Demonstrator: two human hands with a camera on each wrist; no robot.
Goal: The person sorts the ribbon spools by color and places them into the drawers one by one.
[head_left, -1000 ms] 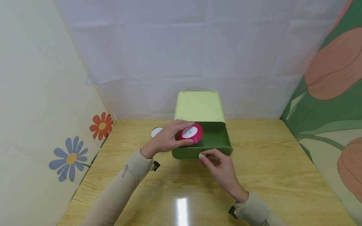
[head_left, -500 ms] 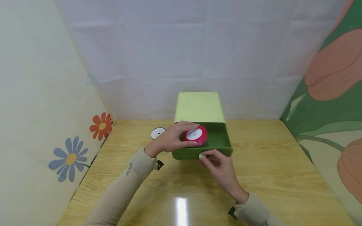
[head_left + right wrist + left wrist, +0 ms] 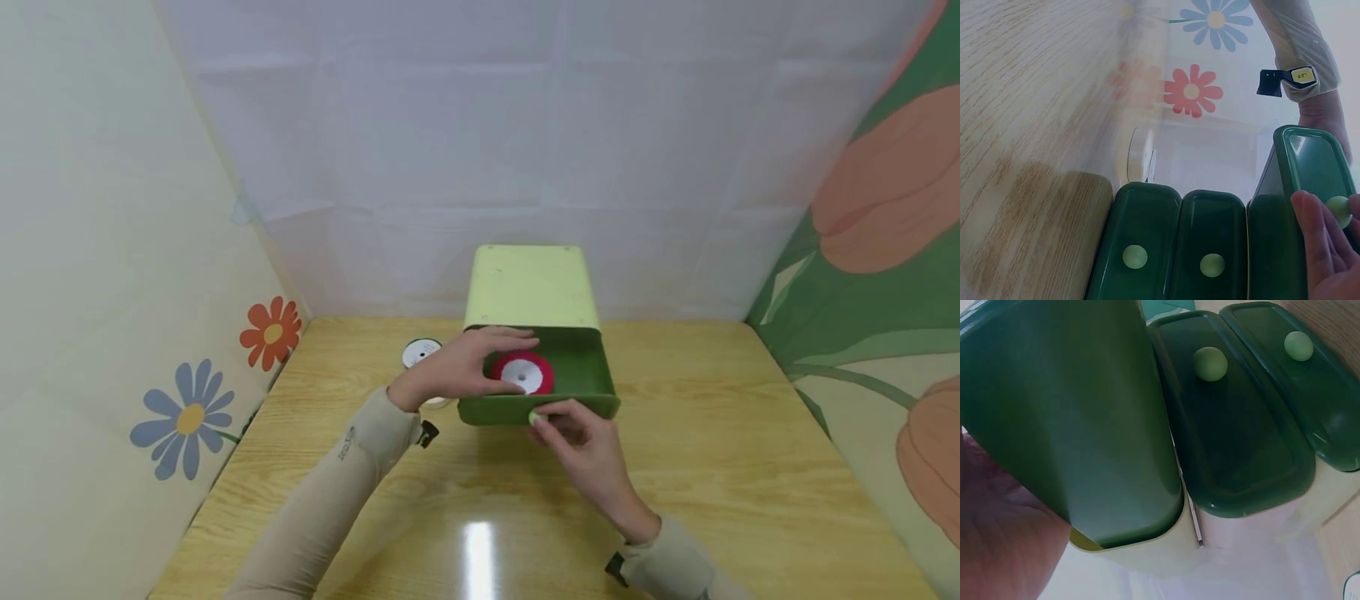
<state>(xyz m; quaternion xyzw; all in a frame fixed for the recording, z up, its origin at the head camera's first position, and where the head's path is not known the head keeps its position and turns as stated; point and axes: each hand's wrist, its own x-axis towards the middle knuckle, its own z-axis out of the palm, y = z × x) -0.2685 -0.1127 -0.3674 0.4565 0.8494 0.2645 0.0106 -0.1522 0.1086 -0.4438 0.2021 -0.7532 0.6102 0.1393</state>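
Observation:
A red ribbon roll (image 3: 524,372) with a white face lies inside the pulled-out green drawer (image 3: 581,367) of a pale green cabinet (image 3: 532,285). My left hand (image 3: 455,367) reaches over the drawer's left side, its thumb and fingers spread about the roll and apart from it at the top; whether the thumb touches it I cannot tell. With thumb and fingertips my right hand (image 3: 588,454) pinches the round light green knob (image 3: 537,417) on the drawer front. The right wrist view shows this knob (image 3: 1339,211) too. The roll is hidden in both wrist views.
Two closed drawers, one (image 3: 1141,219) beside the other (image 3: 1213,219) in the right wrist view, sit under the pulled-out one. A white-faced spool (image 3: 422,352) lies on the wooden table (image 3: 697,433) left of the cabinet. Another white round thing (image 3: 437,402) is partly hidden by the left hand.
My left hand has moved right and lowered the ribbon roll into the drawer, and its fingers have come away from the roll. The right hand stays on the knob.

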